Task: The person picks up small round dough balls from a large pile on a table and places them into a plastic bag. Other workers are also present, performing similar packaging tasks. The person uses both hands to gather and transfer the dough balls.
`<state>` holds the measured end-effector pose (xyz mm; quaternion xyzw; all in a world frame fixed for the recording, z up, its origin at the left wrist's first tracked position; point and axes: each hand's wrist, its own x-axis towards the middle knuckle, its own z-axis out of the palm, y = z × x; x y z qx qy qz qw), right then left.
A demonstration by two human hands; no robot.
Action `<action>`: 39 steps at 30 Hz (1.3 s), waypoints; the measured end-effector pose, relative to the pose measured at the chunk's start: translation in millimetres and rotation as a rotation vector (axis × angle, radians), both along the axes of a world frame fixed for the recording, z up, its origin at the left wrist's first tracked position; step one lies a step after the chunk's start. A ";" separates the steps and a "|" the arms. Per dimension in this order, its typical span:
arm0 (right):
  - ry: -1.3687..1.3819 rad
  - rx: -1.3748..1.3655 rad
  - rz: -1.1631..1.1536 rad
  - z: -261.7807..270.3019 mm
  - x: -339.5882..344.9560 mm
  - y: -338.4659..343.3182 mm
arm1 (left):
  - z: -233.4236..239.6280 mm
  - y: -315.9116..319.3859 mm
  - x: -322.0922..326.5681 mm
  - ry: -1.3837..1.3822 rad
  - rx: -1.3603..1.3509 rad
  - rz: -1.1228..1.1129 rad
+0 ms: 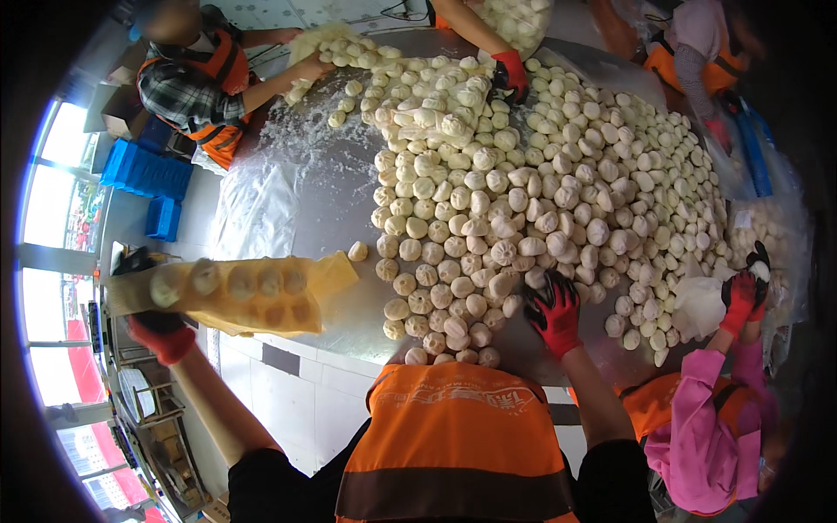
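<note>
My left hand (160, 333), in a red glove with black coating, grips the left end of a yellow translucent plastic bag (255, 294). Several round buns show through the bag in rows, some of them blurred. The bag is held out to the left of the heap, near the table's edge. My right hand (556, 314), in the same kind of glove, rests with fingers spread at the near edge of a large heap of pale pleated buns (503, 252). Its fingertips touch buns, and the palm side is hidden.
The metal table (333, 196) carries white crumbs and a clear plastic sheet (255, 209) at left. One loose bun (358, 251) lies by the yellow bag. Co-workers stand around the table, one in pink sleeves (693, 418) close at right. Blue crates (144, 170) stand beyond the left side.
</note>
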<state>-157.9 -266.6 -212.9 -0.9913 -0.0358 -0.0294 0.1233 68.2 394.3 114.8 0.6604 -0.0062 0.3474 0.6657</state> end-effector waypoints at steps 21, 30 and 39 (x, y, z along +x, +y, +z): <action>0.349 0.058 0.772 -39.2 -63.7 83.7 | -346.0 -201.2 -169.7 -0.272 1.620 -1.235; -0.026 0.017 0.460 -28.8 56.8 107.0 | -371.7 -285.6 -89.5 -0.343 1.402 -0.961; 0.106 -0.084 0.284 1.1 183.7 66.6 | -374.7 -366.8 42.6 -0.244 1.429 -0.917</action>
